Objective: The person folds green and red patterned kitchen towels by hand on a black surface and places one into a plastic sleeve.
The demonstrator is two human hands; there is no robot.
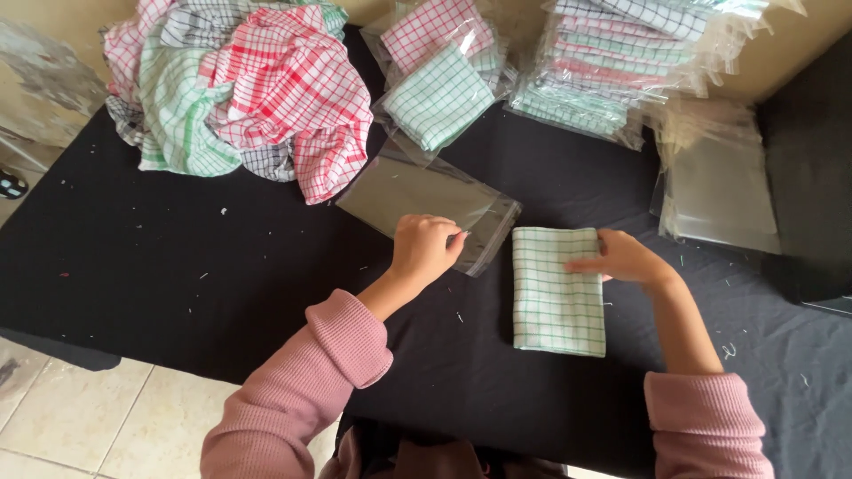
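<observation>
A folded white cloth with a green check lies flat on the black table cover. My right hand rests on its upper right edge, fingers spread over the fabric. My left hand pinches the open edge of an empty clear plastic bag, which lies just left of the cloth. Both my arms wear pink ribbed sleeves.
A loose heap of red, green and dark checked cloths sits at the back left. Bagged folded cloths and a larger stack of them line the back. A pile of empty clear bags lies at the right. Tiled floor shows lower left.
</observation>
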